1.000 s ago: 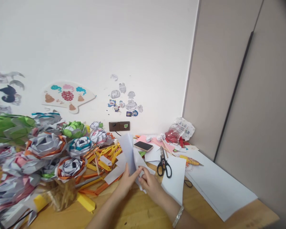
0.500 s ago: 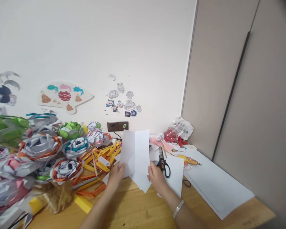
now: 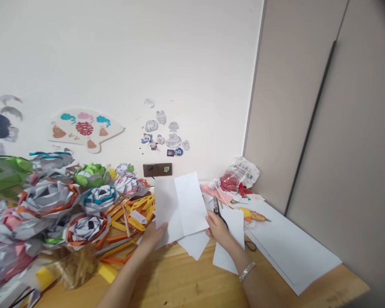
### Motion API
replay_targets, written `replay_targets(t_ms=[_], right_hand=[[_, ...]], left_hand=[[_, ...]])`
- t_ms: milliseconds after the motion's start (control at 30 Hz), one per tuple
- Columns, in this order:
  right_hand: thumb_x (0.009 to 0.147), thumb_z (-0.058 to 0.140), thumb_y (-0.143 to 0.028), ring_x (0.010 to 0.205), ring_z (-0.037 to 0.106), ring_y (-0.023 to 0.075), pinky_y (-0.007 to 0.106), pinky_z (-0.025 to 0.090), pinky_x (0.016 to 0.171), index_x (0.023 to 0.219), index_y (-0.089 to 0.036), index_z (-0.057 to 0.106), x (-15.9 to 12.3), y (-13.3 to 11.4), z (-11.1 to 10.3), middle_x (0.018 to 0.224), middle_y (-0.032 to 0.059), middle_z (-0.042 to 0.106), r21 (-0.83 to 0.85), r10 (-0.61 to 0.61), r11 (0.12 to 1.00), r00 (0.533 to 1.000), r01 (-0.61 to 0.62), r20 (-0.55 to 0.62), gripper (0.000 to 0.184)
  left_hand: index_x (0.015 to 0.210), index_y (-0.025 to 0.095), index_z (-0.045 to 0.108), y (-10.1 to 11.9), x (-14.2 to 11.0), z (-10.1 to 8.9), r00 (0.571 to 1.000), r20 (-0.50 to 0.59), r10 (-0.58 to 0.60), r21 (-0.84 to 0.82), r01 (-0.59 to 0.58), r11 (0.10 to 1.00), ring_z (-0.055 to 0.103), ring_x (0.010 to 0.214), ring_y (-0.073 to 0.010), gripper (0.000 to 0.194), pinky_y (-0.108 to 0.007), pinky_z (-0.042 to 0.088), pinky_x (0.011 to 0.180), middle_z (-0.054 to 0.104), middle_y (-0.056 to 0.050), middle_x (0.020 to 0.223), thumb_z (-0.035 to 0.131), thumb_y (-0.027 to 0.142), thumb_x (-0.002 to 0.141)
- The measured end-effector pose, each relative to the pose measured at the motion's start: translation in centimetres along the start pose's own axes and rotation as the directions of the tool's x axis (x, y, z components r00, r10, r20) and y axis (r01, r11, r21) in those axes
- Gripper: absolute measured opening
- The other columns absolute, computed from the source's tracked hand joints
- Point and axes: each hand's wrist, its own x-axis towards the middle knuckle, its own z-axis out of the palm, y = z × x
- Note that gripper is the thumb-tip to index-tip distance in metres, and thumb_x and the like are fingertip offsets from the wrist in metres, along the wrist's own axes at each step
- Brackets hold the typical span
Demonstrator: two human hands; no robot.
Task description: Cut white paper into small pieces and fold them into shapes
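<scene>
Paper (image 3: 191,203), plain white and creased down its middle, is spread like a booklet left of the scissors (image 3: 216,206), its left panel greyer, its right panel brighter. From here I see the left hand (image 3: 154,234) pinching the lower left edge, thumb in front, fingers mostly hidden; the right hand (image 3: 218,229), beside the scissors, curls closed on the lower right edge.

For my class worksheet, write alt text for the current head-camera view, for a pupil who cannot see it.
A left hand and a right hand hold a creased white sheet open over a wooden table. Paper flowers and yellow and orange strips crowd the left; black-handled scissors, partly hidden, and more white paper lie to the right.
</scene>
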Motion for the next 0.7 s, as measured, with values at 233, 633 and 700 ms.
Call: replay_targets(t_ms=[233,633,700], right_hand=[[0.089,0.038,-0.026,0.083,0.058,0.0219,0.028,0.039,0.067,0.104,-0.018,0.054,-0.5,-0.7,-1.9,0.088,0.0087,0.063,-0.398,0.128,0.897,0.974,-0.194,-0.187,0.023],[0.077,0.054,-0.016,0.081,0.061,0.0229,0.026,0.04,0.064,0.1,-0.013,0.06,0.1,-0.9,-3.6,0.087,0.0128,0.065,-0.562,0.263,0.763,0.948,-0.319,-0.18,0.024],[0.077,0.054,-0.019,0.079,0.061,0.0208,0.024,0.041,0.063,0.108,-0.014,0.057,0.2,-0.4,-5.2,0.085,0.0092,0.066,-0.528,0.257,0.796,0.955,-0.297,-0.149,0.031]], left_hand=[[0.088,0.013,0.048,0.4,0.4,0.0,0.994,-0.102,0.026,0.156,-0.01,0.988,0.05,0.026,-0.0166,0.01,-0.022,0.039,0.029,0.053,0.002,0.031,0.047,0.019,0.081],[0.084,0.014,0.053,1.5,0.6,-1.1,0.99,-0.141,-0.004,0.08,0.016,0.997,0.057,0.033,-0.0191,0.012,-0.025,0.042,0.035,0.058,-0.001,0.037,0.051,0.025,0.081],[0.086,0.013,0.053,1.9,0.3,-1.1,0.99,-0.143,-0.012,0.046,0.018,0.999,0.057,0.035,-0.0191,0.012,-0.024,0.043,0.035,0.059,-0.001,0.039,0.051,0.024,0.081]])
